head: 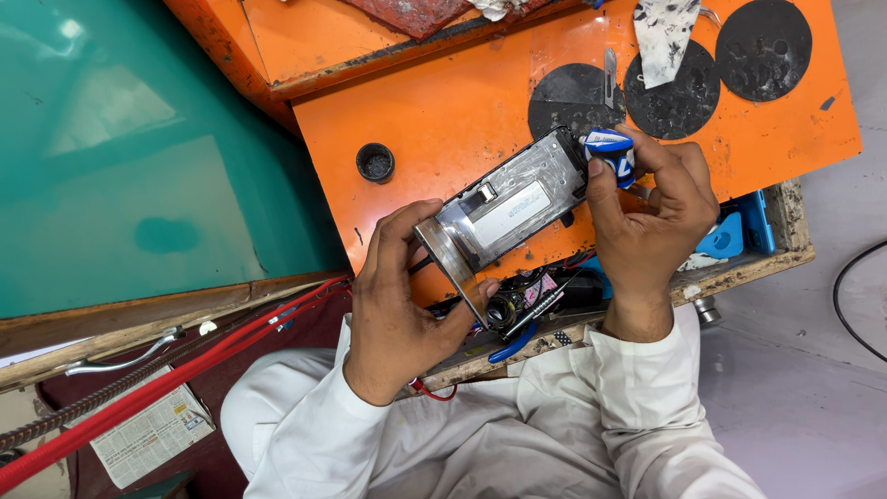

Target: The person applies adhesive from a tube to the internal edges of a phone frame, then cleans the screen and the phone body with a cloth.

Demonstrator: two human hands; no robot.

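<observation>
My left hand point(402, 296) grips the near end of a grey metal device casing point(513, 208) with a bent plate and a pale rectangular panel on its face. It is held tilted over the orange work surface point(443, 111). My right hand point(651, 217) holds a small blue and white tube point(612, 152) against the far end of the casing. White sleeves cover both forearms.
Dark round patches point(762, 46) and a stained rag point(663, 32) lie at the far right of the orange surface, a small black cap point(375, 163) at the left. An open drawer point(564, 296) below holds tools and wires. Red cables point(185, 365) and a newspaper point(152, 434) lie at the lower left.
</observation>
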